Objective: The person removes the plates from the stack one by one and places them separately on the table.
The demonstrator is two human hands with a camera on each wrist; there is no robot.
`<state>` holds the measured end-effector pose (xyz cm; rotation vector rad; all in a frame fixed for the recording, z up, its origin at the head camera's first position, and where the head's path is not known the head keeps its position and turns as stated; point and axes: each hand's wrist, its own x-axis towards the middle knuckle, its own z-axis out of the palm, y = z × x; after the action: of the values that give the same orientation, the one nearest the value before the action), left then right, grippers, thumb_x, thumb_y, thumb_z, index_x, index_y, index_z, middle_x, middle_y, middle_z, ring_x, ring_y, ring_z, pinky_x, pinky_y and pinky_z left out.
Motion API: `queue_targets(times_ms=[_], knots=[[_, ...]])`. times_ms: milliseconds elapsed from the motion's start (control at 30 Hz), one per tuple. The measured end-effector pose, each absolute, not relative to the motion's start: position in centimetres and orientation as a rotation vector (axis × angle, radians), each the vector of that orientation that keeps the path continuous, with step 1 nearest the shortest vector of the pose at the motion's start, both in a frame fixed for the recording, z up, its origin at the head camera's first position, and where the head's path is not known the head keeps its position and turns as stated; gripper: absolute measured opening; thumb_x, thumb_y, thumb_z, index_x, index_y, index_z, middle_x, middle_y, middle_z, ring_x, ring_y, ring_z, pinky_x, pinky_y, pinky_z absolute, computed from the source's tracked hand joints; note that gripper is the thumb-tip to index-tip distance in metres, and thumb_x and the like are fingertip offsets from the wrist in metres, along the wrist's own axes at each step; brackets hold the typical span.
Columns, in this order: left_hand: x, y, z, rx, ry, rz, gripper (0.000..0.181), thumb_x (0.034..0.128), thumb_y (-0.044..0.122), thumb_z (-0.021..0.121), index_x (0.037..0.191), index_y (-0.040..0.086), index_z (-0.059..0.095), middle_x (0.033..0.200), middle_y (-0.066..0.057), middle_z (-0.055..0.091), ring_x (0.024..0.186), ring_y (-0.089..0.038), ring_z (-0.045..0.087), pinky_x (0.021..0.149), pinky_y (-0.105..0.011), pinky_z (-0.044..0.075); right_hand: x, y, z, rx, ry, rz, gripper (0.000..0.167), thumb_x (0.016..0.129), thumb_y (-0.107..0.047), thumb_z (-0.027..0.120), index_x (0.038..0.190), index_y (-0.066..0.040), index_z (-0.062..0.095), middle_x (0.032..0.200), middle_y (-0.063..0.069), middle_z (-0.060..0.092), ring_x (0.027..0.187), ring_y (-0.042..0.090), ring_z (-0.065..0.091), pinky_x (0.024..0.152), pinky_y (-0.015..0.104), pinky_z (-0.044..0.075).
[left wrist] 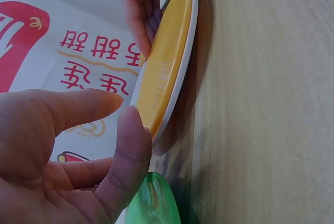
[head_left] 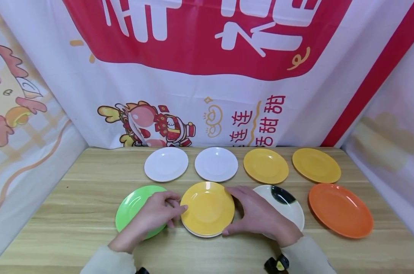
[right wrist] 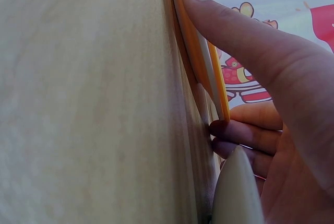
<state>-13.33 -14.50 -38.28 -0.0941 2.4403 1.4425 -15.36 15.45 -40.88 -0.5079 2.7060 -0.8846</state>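
Observation:
A yellow plate [head_left: 208, 208] sits on top of a white plate [head_left: 201, 234], whose rim shows below it. My right hand [head_left: 256, 213] grips the right side of this pair, thumb on the near rim and fingers at the far rim. At the left edge is my left hand [head_left: 159, 211], its fingers loosely bent and its thumb apart from the index finger in the left wrist view. Whether its fingertips touch the rim I cannot tell. Under the left hand lies a green plate [head_left: 128, 211]. A white plate with a dark patch [head_left: 290, 205] lies partly hidden behind the right hand.
Along the back of the wooden table [head_left: 73, 213] stand two white plates [head_left: 166, 164] [head_left: 216, 164] and two yellow plates [head_left: 266, 165] [head_left: 316, 165]. An orange plate [head_left: 341, 210] lies at the right. Printed cloth [head_left: 193, 87] hangs behind and at both sides.

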Motion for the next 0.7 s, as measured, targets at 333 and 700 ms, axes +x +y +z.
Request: queue_targets(times_ms=[333, 700], knots=[[-13.9, -14.0, -38.2, -0.157, 2.473, 1.343, 0.036, 0.0971, 0.019, 0.081, 0.128, 0.002, 0.073, 0.086, -0.007, 0.068, 0.055, -0.02, 0.063, 0.053, -0.03, 0.055, -15.4, 15.5, -40.9, -0.515, 2.71, -0.877, 0.122, 0.059, -0.07, 0.098, 0.16, -0.023, 0.051, 0.161, 0.001, 0.054, 0.152, 0.027, 0.048, 0.126, 0.056, 0.042], [-14.0, -13.4, -38.1, -0.173, 2.536, 1.269, 0.031, 0.0967, 0.017, 0.08, 0.123, 0.003, 0.072, 0.091, -0.007, 0.067, 0.056, -0.019, 0.062, 0.053, -0.028, 0.052, -15.3, 15.5, -40.8, -0.494, 2.694, -0.888, 0.122, 0.058, -0.07, 0.098, 0.16, -0.024, 0.051, 0.162, 0.0, 0.052, 0.152, 0.026, 0.047, 0.127, 0.056, 0.042]])
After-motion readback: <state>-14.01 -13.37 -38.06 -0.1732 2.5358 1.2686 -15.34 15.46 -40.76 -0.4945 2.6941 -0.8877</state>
